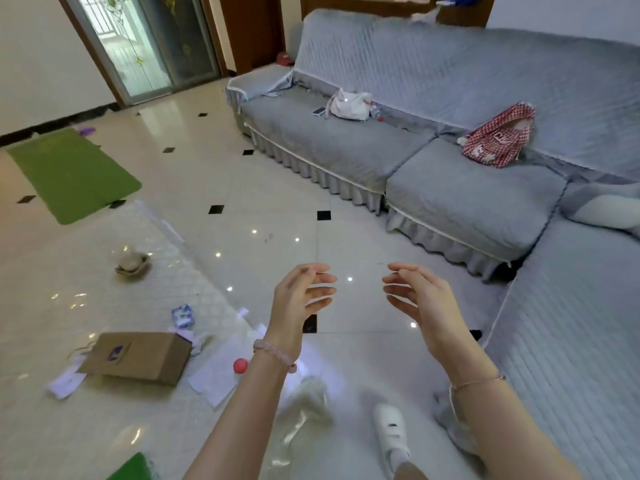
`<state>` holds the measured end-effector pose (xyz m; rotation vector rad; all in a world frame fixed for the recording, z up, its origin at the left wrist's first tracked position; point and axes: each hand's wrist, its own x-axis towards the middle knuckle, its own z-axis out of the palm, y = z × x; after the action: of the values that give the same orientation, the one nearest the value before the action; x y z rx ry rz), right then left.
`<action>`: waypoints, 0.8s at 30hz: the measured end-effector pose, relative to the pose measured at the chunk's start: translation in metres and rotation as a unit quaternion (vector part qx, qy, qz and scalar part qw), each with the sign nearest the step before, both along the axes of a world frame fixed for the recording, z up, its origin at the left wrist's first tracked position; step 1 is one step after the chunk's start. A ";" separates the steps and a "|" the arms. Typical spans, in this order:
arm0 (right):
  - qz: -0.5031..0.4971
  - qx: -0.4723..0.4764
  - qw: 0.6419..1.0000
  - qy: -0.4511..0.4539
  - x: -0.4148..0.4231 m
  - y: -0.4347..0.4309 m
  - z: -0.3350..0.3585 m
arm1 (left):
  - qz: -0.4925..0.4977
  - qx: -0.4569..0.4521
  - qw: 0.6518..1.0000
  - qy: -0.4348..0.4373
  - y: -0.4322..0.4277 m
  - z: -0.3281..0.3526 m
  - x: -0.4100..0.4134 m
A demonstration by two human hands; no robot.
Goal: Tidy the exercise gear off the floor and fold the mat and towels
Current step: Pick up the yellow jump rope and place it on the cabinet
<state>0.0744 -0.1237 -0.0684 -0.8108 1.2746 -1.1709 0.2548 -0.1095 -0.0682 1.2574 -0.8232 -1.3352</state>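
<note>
Nearest: left hand [301, 299] and right hand [419, 299], raised over the pale floor tiles [270, 202], palms facing each other, fingers loosely curved and spread, gripping nothing. Bead bracelet [273, 355] on the left wrist, thin chain [478, 380] on the right. White shoe [391, 431] low between the forearms.

Far off at the left, green mat [72, 174], spread flat on the floor close to the wall, beyond the low table [41, 341]. Small purple thing [86, 130] just past its far corner (too blurred to name).

On the table's glossy top: shallow bowl [132, 264], blue-and-white packet [183, 315], brown cardboard box [138, 356] lying on its side, loose white papers [214, 379], small red round thing [240, 365] resting on them. Green corner [133, 467] at the bottom edge, cropped.

Across the room to the right, grey-covered sofa [346, 150], bending round toward the camera. On its seat: white bag [349, 105], phone [318, 111] just beside it, and, well apart from both, red-checked bag [498, 136] leaning against the backrest.
</note>
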 end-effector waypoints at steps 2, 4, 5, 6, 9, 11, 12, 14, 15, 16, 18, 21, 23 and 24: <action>0.020 0.002 1.000 -0.002 -0.010 -0.041 -0.002 | 0.013 0.001 1.000 -0.001 -0.034 -0.006 -0.006; 0.043 -0.001 0.999 -0.003 -0.017 -0.084 -0.001 | 0.035 0.002 0.999 0.001 -0.068 -0.011 -0.014; 0.054 0.001 0.999 -0.002 -0.021 -0.106 0.001 | 0.049 0.008 0.999 0.003 -0.085 -0.012 -0.019; 0.063 0.002 0.998 -0.003 -0.025 -0.126 0.003 | 0.060 0.014 0.998 0.006 -0.102 -0.011 -0.024; 0.112 -0.008 0.994 0.000 -0.030 -0.188 0.012 | 0.095 0.011 0.995 0.016 -0.153 -0.005 -0.037; 0.142 -0.009 0.990 0.014 -0.026 -0.228 0.015 | 0.122 0.008 0.992 0.018 -0.184 0.000 -0.038; 0.156 -0.008 0.988 0.017 -0.023 -0.245 0.016 | 0.132 0.009 0.991 0.018 -0.196 0.003 -0.037; 0.189 -0.008 0.982 0.013 -0.010 -0.276 0.014 | 0.152 0.004 0.988 0.017 -0.217 0.005 -0.030; 0.204 -0.007 0.979 0.012 -0.003 -0.291 0.013 | 0.164 0.003 0.986 0.017 -0.227 0.004 -0.025; 0.219 -0.005 0.976 0.013 0.005 -0.306 0.011 | 0.179 0.004 0.984 0.019 -0.237 0.004 -0.019; 0.245 -0.001 0.969 0.014 0.024 -0.333 0.006 | 0.207 0.006 0.978 0.021 -0.256 0.002 -0.004; 0.281 0.004 0.960 0.018 0.054 -0.372 -0.003 | 0.243 0.008 0.970 0.025 -0.285 -0.003 0.023; 0.303 -0.001 0.953 0.025 0.076 -0.400 -0.008 | 0.267 0.007 0.963 0.032 -0.308 -0.006 0.042; 0.314 -0.004 0.949 0.028 0.089 -0.416 -0.009 | 0.279 0.004 0.960 0.035 -0.322 -0.008 0.053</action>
<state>0.1630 -0.5392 -0.0775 -1.1557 0.9454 -0.6414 0.3079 -0.4316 -0.0760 1.3145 -0.3678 -0.9162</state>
